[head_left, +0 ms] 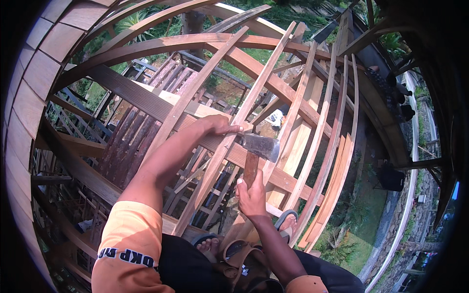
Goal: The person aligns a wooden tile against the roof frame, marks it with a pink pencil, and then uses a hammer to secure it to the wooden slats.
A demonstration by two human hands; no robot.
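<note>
My right hand is wrapped round the wooden handle of a hatchet. Its broad grey metal head lies just right of a thin wooden batten, close to where the batten crosses a thick brown beam. My left hand is at that same crossing, left of the hatchet head. Its thumb points right across the batten, and the fingers are closed. What they pinch, if anything, is too small or hidden to make out.
Several more long battens run over a curved wooden rib. Overlapping wooden shingles cover the left side. My sandalled feet stand on the framing beside a brown pouch. Through the gaps, a slatted wooden structure and grass show far below.
</note>
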